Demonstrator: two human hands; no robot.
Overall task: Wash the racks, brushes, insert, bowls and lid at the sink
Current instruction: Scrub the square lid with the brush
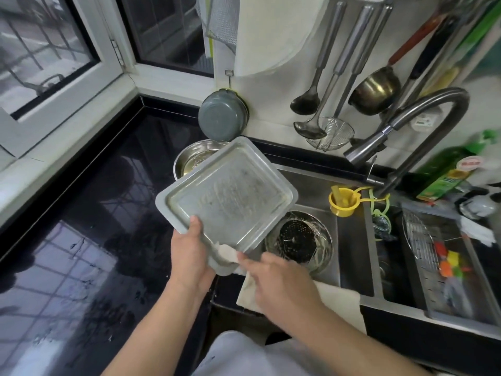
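My left hand (191, 251) grips the near corner of a square metal lid (230, 196), held tilted above the sink's left edge. My right hand (273, 280) presses a pale cloth (226, 252) against the lid's near edge. Below the lid, a round perforated insert (296, 240) lies in a steel bowl in the sink (349, 240). Another steel bowl (192, 158) stands on the counter behind the lid. A wire rack (418, 237) and coloured brushes (448, 263) rest in the drainer tray at the right.
The black counter (89, 240) stretches to the left under the window. A curved tap (412, 123) arches over the sink. Ladles and a skimmer (329, 134) hang on the wall, with a grey pan (222, 115). A yellow cup (343, 202) and a green bottle (444, 172) stand at the back.
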